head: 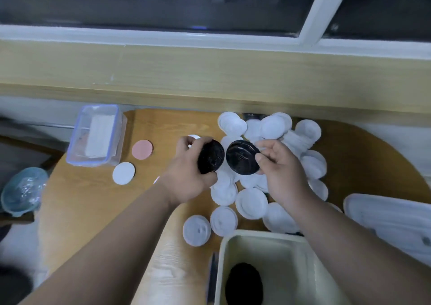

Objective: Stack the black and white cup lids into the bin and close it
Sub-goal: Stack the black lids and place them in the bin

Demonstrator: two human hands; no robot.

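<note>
Gathering is the step in hand: the left grip (191, 167) is curled round the rim of one round black plastic cup lid (208, 157), the right grip (281, 171) pinches a second black lid (242, 157), the two nearly edge to edge between the grips; under and beyond both lies a loose heap of round white cup lids (250, 203); nearer the person than the right grip stands the open cream plastic bin (300, 258), a dark round mass (243, 283) at its bottom (black lids already in, I judge); next the two held lids want nesting and lowering onto that mass; the pale bin cover (391, 218) waits right of the right grip; left of the left grip the round wooden tabletop (163, 127) carries a clear plastic box (95, 136), a pink disc (142, 149) and a white disc (123, 173); beyond, a wooden sill (210, 71) under a dark window (163, 6)
</note>
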